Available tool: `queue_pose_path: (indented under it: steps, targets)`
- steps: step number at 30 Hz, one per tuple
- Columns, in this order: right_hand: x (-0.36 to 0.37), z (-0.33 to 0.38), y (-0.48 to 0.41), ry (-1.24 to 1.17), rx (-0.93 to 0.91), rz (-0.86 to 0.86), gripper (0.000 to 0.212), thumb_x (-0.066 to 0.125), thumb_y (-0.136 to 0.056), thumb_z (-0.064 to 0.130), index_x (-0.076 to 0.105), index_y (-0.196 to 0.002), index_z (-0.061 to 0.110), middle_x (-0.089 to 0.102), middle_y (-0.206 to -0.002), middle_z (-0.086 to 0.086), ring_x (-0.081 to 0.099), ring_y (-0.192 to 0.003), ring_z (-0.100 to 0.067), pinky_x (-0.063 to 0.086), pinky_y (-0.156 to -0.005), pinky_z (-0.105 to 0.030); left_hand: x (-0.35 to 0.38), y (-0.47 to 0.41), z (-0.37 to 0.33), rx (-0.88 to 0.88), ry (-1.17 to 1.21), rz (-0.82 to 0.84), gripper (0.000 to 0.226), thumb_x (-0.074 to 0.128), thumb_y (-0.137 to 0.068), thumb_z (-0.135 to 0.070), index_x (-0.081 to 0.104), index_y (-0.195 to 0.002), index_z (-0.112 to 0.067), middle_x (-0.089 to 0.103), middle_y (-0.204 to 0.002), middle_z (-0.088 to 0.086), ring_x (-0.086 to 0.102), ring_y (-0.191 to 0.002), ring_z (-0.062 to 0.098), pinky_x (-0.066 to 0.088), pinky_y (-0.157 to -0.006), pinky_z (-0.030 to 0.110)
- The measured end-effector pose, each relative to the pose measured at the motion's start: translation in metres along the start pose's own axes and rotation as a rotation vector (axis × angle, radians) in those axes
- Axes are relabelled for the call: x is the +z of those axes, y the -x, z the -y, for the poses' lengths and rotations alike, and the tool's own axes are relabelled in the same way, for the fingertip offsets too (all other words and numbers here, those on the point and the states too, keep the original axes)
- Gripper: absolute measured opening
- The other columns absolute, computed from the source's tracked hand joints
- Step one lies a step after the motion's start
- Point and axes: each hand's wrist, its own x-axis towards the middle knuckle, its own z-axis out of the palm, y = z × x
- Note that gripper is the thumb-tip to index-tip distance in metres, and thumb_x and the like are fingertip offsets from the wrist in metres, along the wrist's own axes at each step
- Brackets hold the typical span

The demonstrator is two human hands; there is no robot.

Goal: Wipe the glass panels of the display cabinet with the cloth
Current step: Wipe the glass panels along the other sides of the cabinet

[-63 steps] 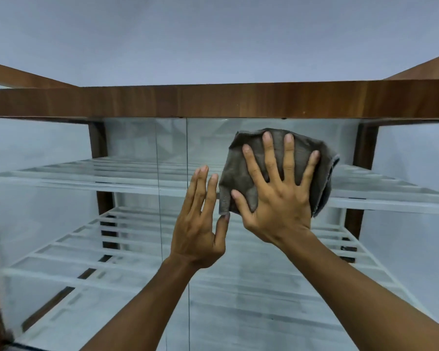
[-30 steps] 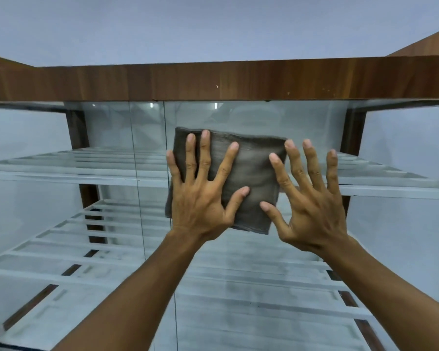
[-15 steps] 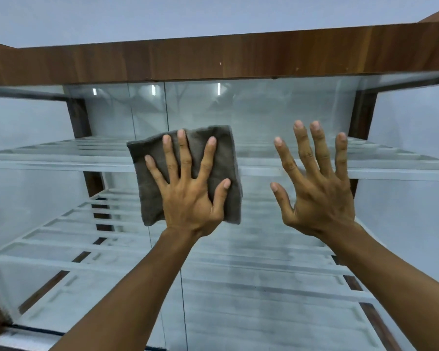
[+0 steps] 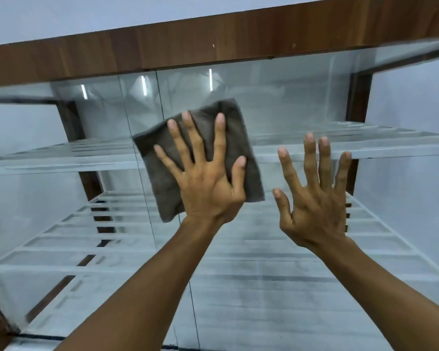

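**Head view: left hand mid-wipe high on the glass**

Spread flat, the left hand (image 4: 208, 183) pressed a dark grey, square-folded woven cloth (image 4: 205, 143) against the clear front glass panel (image 4: 276, 102). Its fingers were straight and splayed, none curled round the fabric. Beside it the right hand (image 4: 314, 206) was also wide open and held nothing; whether its palm touched the glass could not be told. The cloth sat tilted, high on the pane, lying over a vertical pane edge (image 4: 159, 92). Wiping looked under way, with the lower glass probably left to do. The next stroke would want steady, flat pressure so the soft cloth slid rather than bunched. Behind the smooth, reflective glass ran white slatted shelves (image 4: 365, 148), under a brown wood-grain top rail (image 4: 213, 34).
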Motion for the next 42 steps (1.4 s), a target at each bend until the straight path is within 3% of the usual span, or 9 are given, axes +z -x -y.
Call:
queue_pose_path:
  steps: [6, 9, 12, 16, 19, 22, 25, 30, 42]
  targets:
    - [0.000, -0.002, 0.000, 0.009, -0.006, -0.007, 0.068, 0.035, -0.105, 0.049, 0.022, -0.165, 0.020, 0.014, -0.170, -0.024, 0.002, -0.159, -0.038, -0.003, -0.126, -0.064, 0.012, 0.052, 0.027, 0.351, -0.025, 0.073, 0.074, 0.038, -0.102, -0.063, 0.021, -0.165, -0.029, 0.004, -0.173, 0.016, -0.003, -0.161, 0.040, 0.003, -0.120, 0.078]
    - [0.002, -0.002, 0.001, 0.014, 0.007, -0.010, 0.069, 0.036, -0.105, 0.049, 0.018, -0.166, 0.021, 0.012, -0.171, -0.022, -0.001, -0.159, -0.036, -0.005, -0.126, -0.062, 0.008, 0.045, 0.049, 0.249, -0.054, 0.044, 0.074, 0.034, -0.103, -0.063, 0.017, -0.165, -0.028, 0.005, -0.173, 0.016, 0.000, -0.160, 0.043, 0.003, -0.120, 0.077]
    - [0.001, -0.001, 0.001, 0.023, 0.004, -0.013, 0.070, 0.037, -0.104, 0.049, 0.018, -0.166, 0.021, 0.010, -0.171, -0.021, -0.001, -0.159, -0.036, -0.007, -0.127, -0.061, 0.003, 0.005, 0.011, 0.032, -0.010, -0.004, 0.075, 0.030, -0.103, -0.062, 0.014, -0.166, -0.026, 0.006, -0.172, 0.024, 0.002, -0.159, 0.049, -0.003, -0.121, 0.076]
    - [-0.003, -0.002, -0.001, 0.003, -0.003, 0.002, 0.066, 0.029, -0.106, 0.048, 0.026, -0.164, 0.018, 0.012, -0.170, -0.024, 0.001, -0.159, -0.038, -0.006, -0.127, -0.060, 0.008, 0.019, -0.016, 0.199, -0.008, 0.054, 0.074, 0.033, -0.104, -0.061, 0.015, -0.166, -0.027, 0.003, -0.173, 0.021, -0.001, -0.160, 0.045, -0.002, -0.121, 0.075]
    - [-0.012, -0.011, 0.001, -0.062, -0.045, 0.033, 0.066, 0.040, -0.104, 0.044, 0.028, -0.164, 0.019, 0.013, -0.172, -0.021, 0.005, -0.161, -0.037, 0.000, -0.128, -0.060, 0.011, 0.039, 0.014, 0.355, -0.047, 0.069, 0.074, 0.037, -0.103, -0.062, 0.019, -0.166, -0.028, 0.008, -0.173, 0.017, -0.002, -0.161, 0.038, 0.002, -0.121, 0.076]
    - [-0.024, -0.037, 0.006, -0.062, -0.101, 0.055, 0.068, 0.051, -0.101, 0.039, 0.031, -0.163, 0.019, 0.017, -0.172, -0.018, 0.007, -0.161, -0.034, 0.007, -0.128, -0.064, 0.009, 0.024, 0.009, 0.152, -0.036, 0.017, 0.074, 0.033, -0.104, -0.061, 0.016, -0.167, -0.027, 0.005, -0.174, 0.018, 0.001, -0.161, 0.042, 0.000, -0.123, 0.074]
    - [-0.032, -0.067, 0.009, -0.028, -0.053, 0.040, 0.068, 0.050, -0.100, 0.041, 0.032, -0.162, 0.019, 0.018, -0.171, -0.020, 0.011, -0.160, -0.037, 0.006, -0.124, -0.072, 0.007, 0.005, -0.050, -0.055, 0.029, -0.005, 0.075, 0.036, -0.104, -0.057, 0.012, -0.168, -0.025, 0.002, -0.173, 0.024, -0.001, -0.159, 0.048, -0.002, -0.121, 0.076]
    - [-0.044, -0.123, 0.009, -0.038, 0.019, -0.016, 0.076, 0.050, -0.097, 0.048, 0.028, -0.162, 0.017, 0.015, -0.169, -0.024, 0.011, -0.159, -0.042, 0.002, -0.124, -0.070, 0.026, 0.032, -0.096, 0.254, 0.037, 0.032, 0.073, 0.039, -0.103, -0.058, 0.019, -0.166, -0.027, 0.004, -0.174, 0.016, 0.002, -0.161, 0.041, 0.000, -0.123, 0.074]
    - [-0.046, -0.147, 0.021, -0.120, 0.059, -0.017, 0.078, 0.056, -0.095, 0.045, 0.028, -0.162, 0.017, 0.012, -0.170, -0.019, 0.006, -0.159, -0.038, -0.002, -0.126, -0.064, 0.027, 0.040, -0.110, 0.041, 0.070, -0.033, 0.071, 0.040, -0.103, -0.054, 0.023, -0.165, -0.023, 0.012, -0.172, 0.019, 0.007, -0.160, 0.041, 0.003, -0.124, 0.072]
